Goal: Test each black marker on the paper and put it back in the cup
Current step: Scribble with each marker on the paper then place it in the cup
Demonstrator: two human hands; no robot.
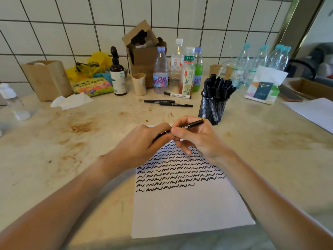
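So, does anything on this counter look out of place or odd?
Yes. Three markers lie loose on the stained counter behind the paper, not in the black mesh cup. A crumpled white tissue also lies there.

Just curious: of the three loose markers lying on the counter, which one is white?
The farthest one, lying by the bottles; the two nearer are black.

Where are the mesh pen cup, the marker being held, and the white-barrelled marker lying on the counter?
mesh pen cup [212,109]: head view, on its front mesh wall.
held marker [193,123]: head view, on its barrel above the right hand.
white-barrelled marker [178,95]: head view, mid-barrel.
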